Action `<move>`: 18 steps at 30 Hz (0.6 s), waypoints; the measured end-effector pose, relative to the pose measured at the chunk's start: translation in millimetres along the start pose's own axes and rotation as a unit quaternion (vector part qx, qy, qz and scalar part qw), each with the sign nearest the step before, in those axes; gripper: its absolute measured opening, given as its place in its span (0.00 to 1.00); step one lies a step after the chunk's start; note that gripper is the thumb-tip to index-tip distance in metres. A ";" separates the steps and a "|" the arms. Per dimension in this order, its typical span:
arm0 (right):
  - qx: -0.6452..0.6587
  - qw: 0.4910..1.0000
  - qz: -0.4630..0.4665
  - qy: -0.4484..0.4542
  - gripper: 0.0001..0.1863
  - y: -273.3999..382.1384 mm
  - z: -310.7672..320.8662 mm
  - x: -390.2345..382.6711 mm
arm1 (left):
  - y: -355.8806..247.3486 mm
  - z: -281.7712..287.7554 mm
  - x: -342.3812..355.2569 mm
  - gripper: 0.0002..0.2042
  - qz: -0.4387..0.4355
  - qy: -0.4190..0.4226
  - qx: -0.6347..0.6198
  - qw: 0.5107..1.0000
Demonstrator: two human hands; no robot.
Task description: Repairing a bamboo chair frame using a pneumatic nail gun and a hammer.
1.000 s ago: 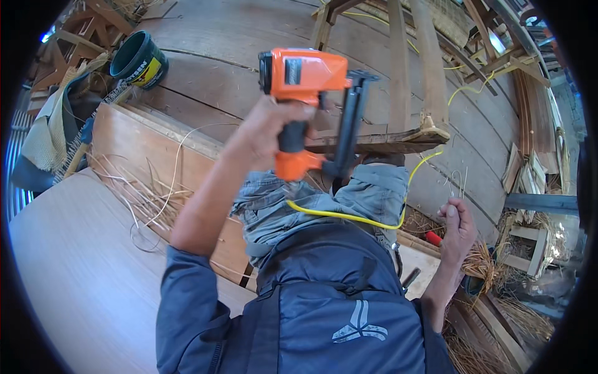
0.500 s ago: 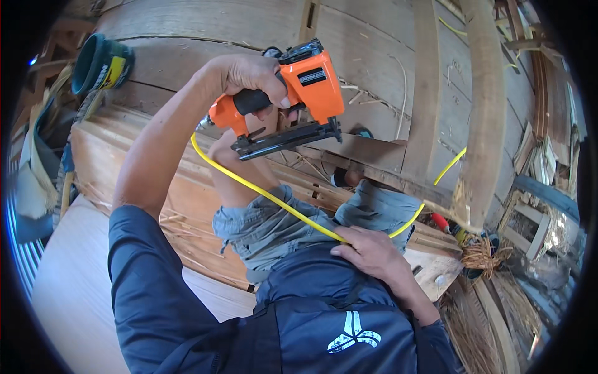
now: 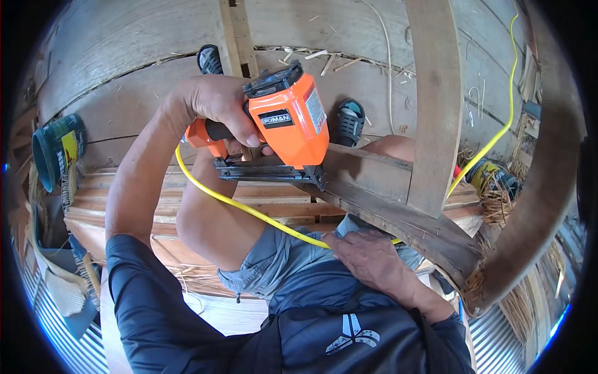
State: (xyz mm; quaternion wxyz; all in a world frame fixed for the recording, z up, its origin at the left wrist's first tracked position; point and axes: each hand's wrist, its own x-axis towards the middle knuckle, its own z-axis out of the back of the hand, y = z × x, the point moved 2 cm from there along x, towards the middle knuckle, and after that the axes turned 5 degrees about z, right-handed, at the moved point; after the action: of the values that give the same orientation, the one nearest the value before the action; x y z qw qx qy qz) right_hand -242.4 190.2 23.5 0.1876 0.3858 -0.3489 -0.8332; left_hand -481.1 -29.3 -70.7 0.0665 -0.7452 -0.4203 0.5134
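Note:
My left hand [image 3: 221, 109] is wrapped around the black grip of an orange nail gun [image 3: 293, 128], its black magazine lying level below. The gun's nose overlaps the left end of a dark wooden frame [image 3: 398, 209]; whether it touches the wood I cannot tell. A yellow air hose [image 3: 249, 218] runs from the back of the gun across my lap. My right hand [image 3: 374, 258] is closed over this hose beside the frame's lower rail, its fingertips partly hidden. The frame leans across my legs, with an upright board [image 3: 436, 106] rising from its rail.
A green bucket [image 3: 47, 153] lies tilted at the left, and another bucket [image 3: 495, 177] stands at the right by bundled rattan strips [image 3: 495, 215]. A stacked wooden bench [image 3: 118, 212] runs under my legs. Sandals [image 3: 350, 121], wood scraps and a pale cord [image 3: 389, 68] are on the plank floor.
The view has shifted. My left hand has brought the nail gun lower, with its nose now at the frame's rail. The frame looks nearer and lies across my lap; my right hand stays on the hose.

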 end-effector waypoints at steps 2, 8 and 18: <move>0.027 0.999 -0.015 0.012 0.18 -2.1 0.2 1.6 | -7.8 1.5 3.2 0.22 0.007 0.010 0.015 1.000; 0.023 0.999 -0.034 -0.008 0.18 -3.5 0.7 2.3 | -6.5 -0.4 20.5 0.20 0.028 0.047 0.055 0.997; 0.023 0.998 -0.049 0.013 0.19 -3.9 -0.8 -1.5 | 2.1 -5.1 30.0 0.21 0.021 0.043 0.036 0.998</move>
State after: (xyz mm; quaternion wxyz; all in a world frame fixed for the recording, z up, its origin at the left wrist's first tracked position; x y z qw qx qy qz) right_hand -241.0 193.4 21.1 0.1417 0.4172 -0.3466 -0.8281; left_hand -472.1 -8.1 -90.7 0.1005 -0.7725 -0.3823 0.4970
